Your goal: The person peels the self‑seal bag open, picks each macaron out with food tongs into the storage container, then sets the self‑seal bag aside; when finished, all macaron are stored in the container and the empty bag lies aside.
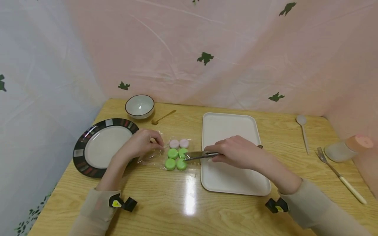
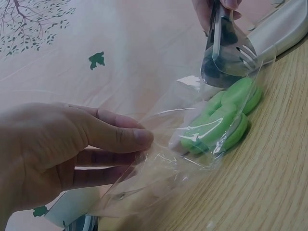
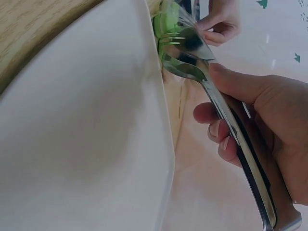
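My left fingers (image 2: 118,120) pinched a clear bag (image 2: 161,166), my right fingers (image 3: 206,112) gripped metal tongs (image 1: 195,155) over a white tray (image 1: 236,185), their ends near green macarons (image 1: 172,153).

We read no text, brand or number in any view. Yellow patch (image 1: 116,204) on black wrist mount (image 1: 130,204) at left sleeve (image 1: 98,205): any marking too small for us to make out. Second yellow patch (image 1: 279,208) on second black mount (image 1: 271,206) at right sleeve (image 1: 307,203): likewise too small to read.
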A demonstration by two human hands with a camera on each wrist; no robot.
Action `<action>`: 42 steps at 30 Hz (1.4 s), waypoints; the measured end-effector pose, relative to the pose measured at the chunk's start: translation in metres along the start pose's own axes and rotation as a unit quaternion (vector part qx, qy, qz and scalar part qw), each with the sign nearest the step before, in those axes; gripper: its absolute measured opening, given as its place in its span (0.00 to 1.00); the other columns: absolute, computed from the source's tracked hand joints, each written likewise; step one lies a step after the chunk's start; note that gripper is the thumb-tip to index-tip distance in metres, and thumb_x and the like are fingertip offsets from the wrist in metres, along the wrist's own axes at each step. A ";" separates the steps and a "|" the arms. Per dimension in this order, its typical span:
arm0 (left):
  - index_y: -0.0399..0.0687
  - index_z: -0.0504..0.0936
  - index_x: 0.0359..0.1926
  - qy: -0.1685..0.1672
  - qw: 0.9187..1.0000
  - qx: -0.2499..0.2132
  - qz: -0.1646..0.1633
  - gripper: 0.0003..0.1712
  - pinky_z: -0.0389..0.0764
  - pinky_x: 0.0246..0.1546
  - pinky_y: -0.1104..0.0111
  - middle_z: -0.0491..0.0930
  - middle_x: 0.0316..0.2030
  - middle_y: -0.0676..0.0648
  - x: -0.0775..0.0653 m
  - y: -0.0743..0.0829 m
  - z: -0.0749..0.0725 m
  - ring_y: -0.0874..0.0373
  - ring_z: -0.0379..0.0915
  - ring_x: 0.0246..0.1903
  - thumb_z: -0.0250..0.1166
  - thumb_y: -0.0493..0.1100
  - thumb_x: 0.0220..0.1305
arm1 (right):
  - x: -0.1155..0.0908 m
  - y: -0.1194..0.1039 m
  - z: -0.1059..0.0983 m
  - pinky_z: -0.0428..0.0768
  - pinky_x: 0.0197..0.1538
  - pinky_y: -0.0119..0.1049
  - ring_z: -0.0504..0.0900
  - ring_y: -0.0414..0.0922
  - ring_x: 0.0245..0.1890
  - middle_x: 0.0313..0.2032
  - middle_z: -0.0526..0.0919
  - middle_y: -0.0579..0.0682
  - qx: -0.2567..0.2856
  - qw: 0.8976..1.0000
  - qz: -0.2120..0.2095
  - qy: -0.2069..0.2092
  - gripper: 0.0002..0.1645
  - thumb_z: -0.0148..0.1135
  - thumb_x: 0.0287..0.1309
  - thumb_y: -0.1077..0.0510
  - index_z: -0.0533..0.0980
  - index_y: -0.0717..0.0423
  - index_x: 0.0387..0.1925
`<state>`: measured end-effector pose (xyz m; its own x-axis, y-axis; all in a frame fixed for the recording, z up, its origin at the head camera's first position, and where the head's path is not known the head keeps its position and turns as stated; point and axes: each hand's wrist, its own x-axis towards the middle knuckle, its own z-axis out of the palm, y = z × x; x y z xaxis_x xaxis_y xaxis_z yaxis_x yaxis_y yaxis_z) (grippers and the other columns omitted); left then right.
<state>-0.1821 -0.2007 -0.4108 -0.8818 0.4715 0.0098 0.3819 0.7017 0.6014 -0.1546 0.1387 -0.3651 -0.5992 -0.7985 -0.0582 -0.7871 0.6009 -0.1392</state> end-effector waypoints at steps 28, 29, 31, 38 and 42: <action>0.60 0.85 0.24 0.002 1.000 0.003 -0.023 0.05 0.73 0.36 0.67 0.83 0.26 0.61 -0.002 0.006 -0.001 0.63 0.75 0.29 0.72 0.43 0.52 | 0.008 -0.013 -0.006 0.71 0.29 0.30 0.72 0.30 0.22 0.38 0.85 0.38 -0.001 1.000 -0.004 -0.028 0.22 0.63 0.56 0.44 0.77 0.40 0.53; 0.59 0.85 0.25 0.002 1.000 0.003 -0.022 0.04 0.73 0.36 0.67 0.83 0.26 0.61 -0.002 0.006 -0.001 0.64 0.75 0.30 0.71 0.43 0.52 | 0.008 -0.013 -0.006 0.71 0.29 0.30 0.73 0.30 0.22 0.38 0.85 0.38 -0.004 1.000 -0.003 -0.029 0.22 0.63 0.56 0.44 0.77 0.40 0.53; 0.59 0.85 0.25 0.003 1.000 0.003 -0.022 0.04 0.73 0.36 0.67 0.83 0.27 0.61 -0.001 0.007 -0.001 0.64 0.75 0.30 0.71 0.44 0.52 | 0.008 -0.014 -0.006 0.72 0.29 0.31 0.73 0.31 0.23 0.37 0.85 0.38 -0.010 0.999 -0.002 -0.031 0.22 0.63 0.55 0.43 0.77 0.40 0.52; 0.60 0.85 0.25 0.004 1.000 0.003 -0.015 0.04 0.73 0.35 0.67 0.83 0.26 0.62 -0.001 0.006 0.000 0.64 0.75 0.29 0.72 0.44 0.52 | 0.009 -0.015 -0.006 0.72 0.28 0.31 0.77 0.33 0.25 0.37 0.86 0.38 -0.023 0.999 -0.008 -0.033 0.22 0.63 0.55 0.43 0.77 0.41 0.51; 0.61 0.85 0.24 0.005 1.000 0.004 -0.013 0.05 0.73 0.34 0.68 0.83 0.27 0.62 -0.001 0.005 0.000 0.65 0.75 0.29 0.72 0.44 0.52 | 0.009 -0.015 -0.006 0.71 0.26 0.31 0.76 0.32 0.24 0.36 0.85 0.37 -0.028 0.999 -0.009 -0.033 0.21 0.63 0.55 0.43 0.78 0.41 0.50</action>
<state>-0.1790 -0.1973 -0.4076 -0.8939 0.4483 0.0017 0.3610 0.7175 0.5957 -0.1490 0.1227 -0.3579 -0.5746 -0.8093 -0.1221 -0.8062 0.5854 -0.0861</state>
